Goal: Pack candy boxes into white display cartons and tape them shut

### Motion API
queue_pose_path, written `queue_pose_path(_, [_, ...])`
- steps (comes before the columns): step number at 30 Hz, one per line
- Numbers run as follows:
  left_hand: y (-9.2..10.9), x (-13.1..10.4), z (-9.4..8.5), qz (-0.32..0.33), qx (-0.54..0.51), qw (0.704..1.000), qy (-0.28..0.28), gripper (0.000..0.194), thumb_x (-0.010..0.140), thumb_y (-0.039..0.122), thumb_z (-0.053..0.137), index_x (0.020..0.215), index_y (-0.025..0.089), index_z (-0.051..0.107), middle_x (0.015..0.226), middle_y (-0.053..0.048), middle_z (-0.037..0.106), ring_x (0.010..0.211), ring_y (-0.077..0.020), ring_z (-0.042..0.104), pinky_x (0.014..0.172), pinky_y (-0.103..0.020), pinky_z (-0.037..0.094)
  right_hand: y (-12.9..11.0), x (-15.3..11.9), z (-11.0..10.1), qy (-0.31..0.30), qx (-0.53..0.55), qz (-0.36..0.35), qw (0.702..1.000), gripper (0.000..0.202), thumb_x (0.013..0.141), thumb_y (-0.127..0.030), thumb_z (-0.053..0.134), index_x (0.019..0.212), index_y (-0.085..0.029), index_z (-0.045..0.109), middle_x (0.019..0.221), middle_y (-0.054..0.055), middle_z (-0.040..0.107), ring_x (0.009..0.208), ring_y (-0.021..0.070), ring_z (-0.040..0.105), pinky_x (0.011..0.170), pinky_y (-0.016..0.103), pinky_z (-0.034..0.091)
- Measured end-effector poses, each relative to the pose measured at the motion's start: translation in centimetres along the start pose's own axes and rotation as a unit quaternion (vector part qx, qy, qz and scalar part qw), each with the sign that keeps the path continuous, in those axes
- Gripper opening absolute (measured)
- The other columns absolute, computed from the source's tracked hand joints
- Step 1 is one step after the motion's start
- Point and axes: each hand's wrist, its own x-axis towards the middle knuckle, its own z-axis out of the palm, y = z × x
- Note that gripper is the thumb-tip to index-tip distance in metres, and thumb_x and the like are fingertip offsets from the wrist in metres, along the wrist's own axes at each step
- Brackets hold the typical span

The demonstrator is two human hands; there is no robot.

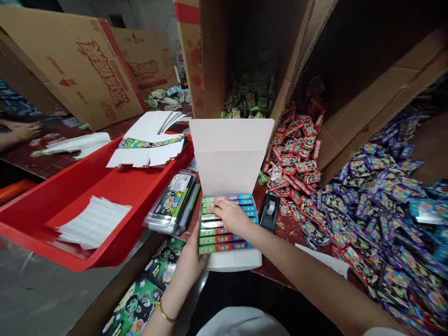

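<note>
Left: a red tray (115, 186) bears white sheets (93, 221). Beside it lie clear plastic packs (173, 200). Centre: the left hand (192, 259) is against the left side of an open white box (229, 170), its grip indeterminable. The right hand (233, 218) touches the rows of small cartons (224, 239) inside; whether it pinches one cannot be told. Right: tape dispenser (270, 212), red packets (297, 151), purple packets (378, 186).
</note>
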Motion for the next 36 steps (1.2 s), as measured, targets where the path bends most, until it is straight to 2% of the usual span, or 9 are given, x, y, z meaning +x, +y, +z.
queue_pose_path(4, [0.4,0.1,0.4,-0.059,0.011,0.998,0.031,0.089,0.077,0.049,0.061,0.145,0.007,0.022,0.134,-0.023,0.052,0.119,-0.0321,0.055,0.094,-0.046,0.048,-1.3,-0.1,-0.9,-0.006,-0.033,0.01,0.999,0.041,0.088,-0.016,0.053,0.129,-0.012,0.054,0.138,0.018,0.046,0.131,0.0316,0.037,0.107,0.049,0.034])
queue_pose_path(8, [0.0,0.2,0.4,-0.06,0.053,0.996,0.047,0.07,0.079,0.055,0.053,0.129,0.006,0.047,0.125,-0.023,0.057,0.115,-0.0332,0.057,0.093,-0.047,0.049,-2.3,-3.8,0.1,0.004,-0.001,-0.008,1.0,0.089,0.072,-0.052,0.073,0.144,-0.02,0.033,0.155,0.018,0.017,0.143,0.0359,0.012,0.112,0.057,0.021])
queue_pose_path(15, [-0.9,-0.4,0.9,0.014,0.173,0.984,0.04,0.035,0.085,0.032,0.032,0.071,0.015,0.06,0.081,-0.016,0.062,0.076,-0.0267,0.066,0.074,-0.04,0.055,-2.4,-3.9,1.9,-0.008,-0.075,0.113,0.991,0.082,0.076,-0.01,0.066,0.147,-0.021,0.027,0.153,0.023,0.018,0.139,0.0423,0.018,0.11,0.059,0.023])
queue_pose_path(20, [1.3,-1.9,-0.4,0.03,0.275,0.957,0.089,0.058,0.087,0.05,0.032,0.106,0.002,0.061,0.125,-0.03,0.052,0.11,-0.0399,0.058,0.091,-0.051,0.049,-1.9,-2.9,1.6,0.011,-0.059,0.085,0.995,0.076,0.079,-0.009,0.062,0.146,-0.025,0.029,0.154,0.019,0.017,0.141,0.0357,0.019,0.112,0.054,0.025])
queue_pose_path(23, [3.4,0.0,-0.9,0.145,0.309,0.927,0.156,0.092,0.083,0.06,0.039,0.138,-0.013,0.025,0.149,-0.037,0.007,0.139,-0.047,0.015,0.107,-0.058,0.032,-1.2,-3.8,1.4,0.038,-0.023,0.058,0.997,0.076,0.076,-0.009,0.064,0.144,-0.019,0.033,0.154,0.02,0.016,0.142,0.0341,0.018,0.114,0.051,0.022])
queue_pose_path(26, [4.3,3.7,0.0,0.297,0.328,0.894,0.076,0.078,0.087,0.047,0.041,0.144,-0.003,0.021,0.153,-0.028,0.015,0.143,-0.0378,0.011,0.111,-0.054,0.027,-1.2,-6.5,1.0,0.112,0.087,0.044,0.989,0.066,0.076,-0.01,0.059,0.139,-0.013,0.038,0.149,0.015,0.033,0.141,0.026,0.025,0.117,0.042,0.023])
queue_pose_path(28, [4.3,6.0,0.9,0.331,0.352,0.875,0.038,0.077,0.084,0.044,0.046,0.144,0.001,0.024,0.152,-0.026,0.022,0.143,-0.0365,0.016,0.112,-0.053,0.026,-1.1,-9.1,1.5,0.262,0.158,0.101,0.947,0.059,0.081,-0.009,0.048,0.139,-0.016,0.036,0.144,0.01,0.042,0.138,0.0197,0.03,0.116,0.039,0.027])
queue_pose_path(31, [4.1,7.5,1.7,0.314,0.382,0.869,0.02,0.082,0.079,0.045,0.052,0.145,0.003,0.025,0.153,-0.024,0.02,0.142,-0.0369,0.019,0.112,-0.054,0.023,-0.4,-12.2,4.0,0.482,0.195,0.291,0.803,0.06,0.083,-0.016,0.047,0.14,-0.017,0.029,0.141,0.015,0.039,0.136,0.0236,0.033,0.113,0.048,0.029])
queue_pose_path(36, [4.1,6.9,1.0,0.307,0.335,0.891,0.008,0.08,0.081,0.048,0.042,0.145,0.003,0.025,0.155,-0.022,0.014,0.143,-0.0382,0.012,0.113,-0.057,0.018,1.5,-11.5,8.3,0.502,0.278,0.447,0.686,0.078,0.068,-0.023,0.066,0.137,-0.011,0.03,0.135,0.021,0.043,0.128,0.0311,0.043,0.108,0.051,0.034])
